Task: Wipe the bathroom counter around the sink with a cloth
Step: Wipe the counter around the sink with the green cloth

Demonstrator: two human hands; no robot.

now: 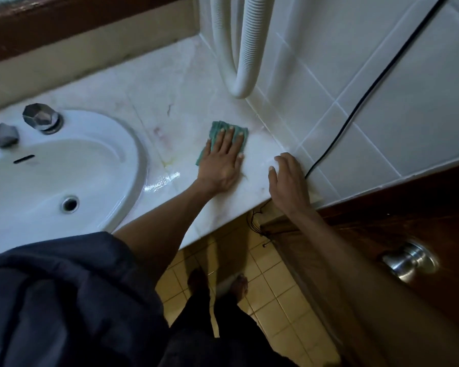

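1. On the counter (pixel 170 102), right of the sink (pixel 64 168), a green cloth (pixel 217 128) is pressed flat under the left hand (pixel 223 160), fingers extended, not gripped.
2. The right hand (pixel 286 178) is rested open and empty at the counter edge beside the tiled wall (pixel 382 102).

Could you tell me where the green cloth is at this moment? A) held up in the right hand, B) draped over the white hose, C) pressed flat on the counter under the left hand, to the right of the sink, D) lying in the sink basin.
C: the left hand lies flat on the green cloth on the counter, right of the sink; the right hand rests bare near the tiled wall.
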